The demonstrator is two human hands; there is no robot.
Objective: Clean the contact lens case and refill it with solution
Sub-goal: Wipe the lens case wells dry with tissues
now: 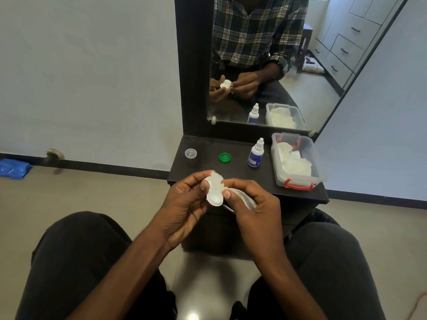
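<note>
My left hand [184, 202] grips the white contact lens case [214, 197] just in front of the dark shelf, with one round well facing up. My right hand [251, 204] pinches a wad of white tissue [219, 181] and presses it into the case's far well; more tissue trails under that palm. On the shelf behind stand the white-and-blue solution bottle [256, 154], a green cap [225, 157] and a clear cap [190, 153], both lying loose and apart from the case.
A clear plastic box [300, 179] with red latches holds crumpled tissues at the shelf's right end. The dark shelf [231, 144] sits below a wall mirror [277, 65]. My knees flank the shelf. A blue bag [13, 168] lies on the floor at far left.
</note>
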